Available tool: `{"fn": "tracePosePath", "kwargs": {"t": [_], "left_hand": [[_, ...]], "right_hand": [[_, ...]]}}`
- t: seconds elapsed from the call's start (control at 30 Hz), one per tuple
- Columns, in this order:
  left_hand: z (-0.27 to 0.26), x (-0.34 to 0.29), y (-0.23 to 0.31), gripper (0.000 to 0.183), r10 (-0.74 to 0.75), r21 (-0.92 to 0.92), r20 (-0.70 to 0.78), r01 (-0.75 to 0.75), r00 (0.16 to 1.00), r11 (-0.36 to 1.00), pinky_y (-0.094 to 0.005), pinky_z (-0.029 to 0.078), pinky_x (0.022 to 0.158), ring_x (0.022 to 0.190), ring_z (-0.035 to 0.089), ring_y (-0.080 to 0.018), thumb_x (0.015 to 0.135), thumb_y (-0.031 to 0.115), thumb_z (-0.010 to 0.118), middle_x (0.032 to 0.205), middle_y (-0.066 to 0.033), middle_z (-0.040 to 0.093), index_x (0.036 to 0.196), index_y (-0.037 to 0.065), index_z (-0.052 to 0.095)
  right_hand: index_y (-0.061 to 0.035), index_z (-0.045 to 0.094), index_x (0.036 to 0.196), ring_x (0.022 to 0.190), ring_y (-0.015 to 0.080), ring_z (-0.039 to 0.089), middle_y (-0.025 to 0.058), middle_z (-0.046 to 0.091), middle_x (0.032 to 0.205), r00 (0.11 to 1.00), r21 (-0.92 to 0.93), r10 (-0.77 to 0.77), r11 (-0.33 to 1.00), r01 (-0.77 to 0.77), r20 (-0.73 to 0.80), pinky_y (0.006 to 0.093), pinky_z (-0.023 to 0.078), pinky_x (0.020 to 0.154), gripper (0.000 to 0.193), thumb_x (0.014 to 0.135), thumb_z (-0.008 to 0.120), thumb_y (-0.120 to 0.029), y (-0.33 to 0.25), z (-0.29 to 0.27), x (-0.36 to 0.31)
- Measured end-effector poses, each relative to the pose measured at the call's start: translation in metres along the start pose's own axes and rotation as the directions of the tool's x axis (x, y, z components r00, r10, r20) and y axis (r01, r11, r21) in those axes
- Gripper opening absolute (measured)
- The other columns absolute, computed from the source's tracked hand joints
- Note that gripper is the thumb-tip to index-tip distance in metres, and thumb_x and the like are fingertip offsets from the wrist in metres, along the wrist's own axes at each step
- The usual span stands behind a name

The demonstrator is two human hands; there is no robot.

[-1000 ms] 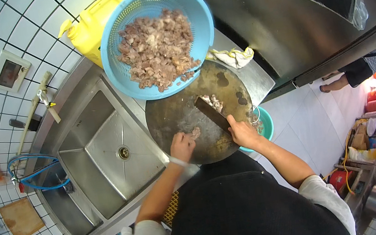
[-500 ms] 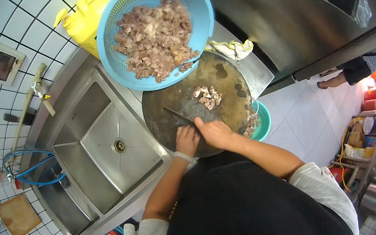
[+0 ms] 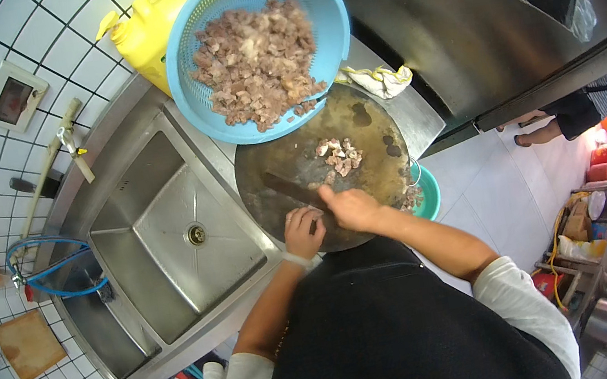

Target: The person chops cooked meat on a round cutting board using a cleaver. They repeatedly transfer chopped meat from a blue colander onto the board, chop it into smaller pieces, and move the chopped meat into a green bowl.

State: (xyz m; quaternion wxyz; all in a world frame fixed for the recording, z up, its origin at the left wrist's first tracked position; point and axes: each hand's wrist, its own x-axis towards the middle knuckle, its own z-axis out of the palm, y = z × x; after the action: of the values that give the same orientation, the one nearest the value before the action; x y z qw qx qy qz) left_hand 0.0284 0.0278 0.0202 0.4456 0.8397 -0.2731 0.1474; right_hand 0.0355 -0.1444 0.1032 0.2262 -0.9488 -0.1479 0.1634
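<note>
My right hand (image 3: pixel 354 208) is wrapped round the handle of a dark-bladed kitchen knife (image 3: pixel 287 189), whose blade points up and left over the round chopping board (image 3: pixel 377 178). Beside the blade, toward me, my left hand (image 3: pixel 303 229) rests on the board with its fingers curled; what is under its fingertips is hidden. A small heap of chopped meat pieces (image 3: pixel 340 156) lies on the board beyond my right hand. At the board's far edge stands a large blue plastic colander (image 3: pixel 332 26), heaped with chopped meat (image 3: pixel 255 62).
Left of the board is a steel sink (image 3: pixel 156 213). A yellow jug (image 3: pixel 145 44) stands behind the colander, and a crumpled cloth (image 3: pixel 382 82) lies right of it. A green basin (image 3: pixel 428 193) sits below the board's right edge. Another person's legs (image 3: pixel 544 131) show at far right.
The knife blade has tilted, so more of its flat side shows. My right hand has shifted slightly, and my left fingers have moved a little along the blade. The whole view has slid slightly.
</note>
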Motion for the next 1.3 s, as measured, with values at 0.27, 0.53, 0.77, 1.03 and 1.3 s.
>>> {"fn": "tracePosePath", "kwargs": {"t": [0.27, 0.53, 0.77, 1.03, 1.3], "left_hand": [[0.008, -0.014, -0.009, 0.014, -0.006, 0.052, 0.028, 0.005, 1.0, 0.999, -0.0415, 0.047, 0.083, 0.089, 0.057, -0.033, 0.073, 0.003, 0.065, 0.091, -0.0137, 0.06, 0.087, 0.003, 0.062], [-0.039, 0.034, -0.011, 0.019, -0.09, 0.048, -0.129, 0.097, 0.987, 0.994, -0.0426, 0.045, 0.086, 0.096, 0.056, -0.0343, 0.076, 0.002, 0.063, 0.096, -0.0146, 0.06, 0.094, 0.003, 0.062], [-0.012, 0.221, -0.036, 0.034, -0.039, 0.239, 0.196, -0.009, 0.98, 0.971, -0.0457, 0.044, 0.088, 0.102, 0.054, -0.0375, 0.077, 0.01, 0.062, 0.109, -0.0169, 0.055, 0.11, 0.005, 0.059], [0.036, 0.307, -0.047, 0.035, -0.069, 0.535, 0.279, -0.096, 0.958, 0.839, -0.0459, 0.044, 0.09, 0.106, 0.051, -0.0348, 0.075, 0.015, 0.064, 0.116, -0.0151, 0.051, 0.109, 0.01, 0.062], [0.079, 0.331, -0.057, 0.085, -0.16, 0.537, 0.726, -0.406, 0.669, 0.739, -0.0405, 0.029, 0.11, 0.131, 0.036, -0.0362, 0.075, 0.053, 0.066, 0.141, -0.0228, 0.039, 0.134, -0.003, 0.043]], "right_hand": [[-0.0046, 0.036, 0.105, 0.064, 0.0435, 0.063, 0.0253, 0.061, 0.067, 0.995, 0.017, 0.018, 1.0, -0.02, 0.093, 0.0505, 0.05, 0.055, 0.023, 0.084, 0.046, -0.006, -0.01, -0.003, -0.052], [-0.0073, 0.037, 0.105, 0.063, 0.0432, 0.059, 0.0226, 0.059, 0.066, 0.996, 0.09, -0.03, 0.995, 0.037, -0.079, 0.0523, 0.045, 0.053, 0.026, 0.085, 0.052, -0.013, 0.02, -0.013, -0.016], [-0.0121, 0.042, 0.114, 0.066, 0.0386, 0.064, 0.017, 0.061, 0.067, 0.982, -0.083, -0.138, 0.985, 0.149, 0.125, 0.0476, 0.049, 0.054, 0.037, 0.078, 0.053, -0.008, 0.026, -0.007, -0.073], [-0.0119, 0.04, 0.111, 0.071, 0.0377, 0.066, 0.0182, 0.064, 0.072, 0.97, -0.039, 0.238, 0.971, -0.236, 0.04, 0.049, 0.051, 0.059, 0.031, 0.082, 0.049, -0.008, 0.037, -0.04, -0.056], [-0.0192, 0.045, 0.117, 0.087, 0.0386, 0.064, 0.0205, 0.062, 0.099, 0.957, 0.186, 0.291, 0.941, -0.283, -0.018, 0.0474, 0.05, 0.072, 0.026, 0.095, 0.035, -0.026, 0.039, 0.01, -0.062]]}}
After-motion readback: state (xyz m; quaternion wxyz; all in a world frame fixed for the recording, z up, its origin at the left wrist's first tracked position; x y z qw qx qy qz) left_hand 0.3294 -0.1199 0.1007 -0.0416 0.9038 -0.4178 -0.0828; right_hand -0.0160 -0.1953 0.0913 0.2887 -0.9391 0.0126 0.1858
